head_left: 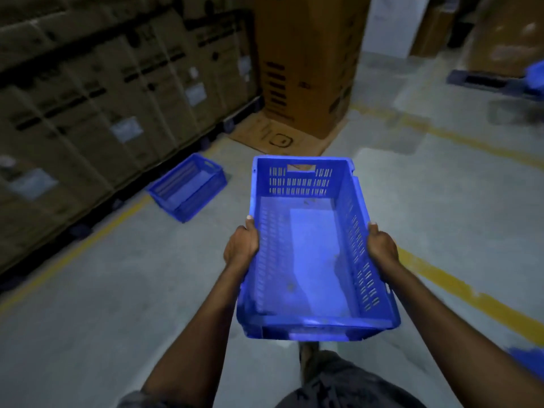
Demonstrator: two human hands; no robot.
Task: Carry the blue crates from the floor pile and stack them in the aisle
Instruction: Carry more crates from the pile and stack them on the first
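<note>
An empty blue crate (309,254) with slotted walls hangs in front of me above the floor, its long axis pointing away. My left hand (242,245) grips its left long rim, thumb over the top edge. My right hand (381,248) grips the right long rim the same way. A second blue crate (188,190) lies on the floor ahead to the left, beside the row of boxes. More blue plastic (530,362) shows at the right edge, cut off.
Stacked cardboard boxes (97,92) on pallets line the left side. A tall brown carton (306,63) stands ahead on flattened cardboard. Yellow floor lines (459,287) run on both sides. A dark pallet (488,82) lies far right. Bare concrete floor stretches between the lines.
</note>
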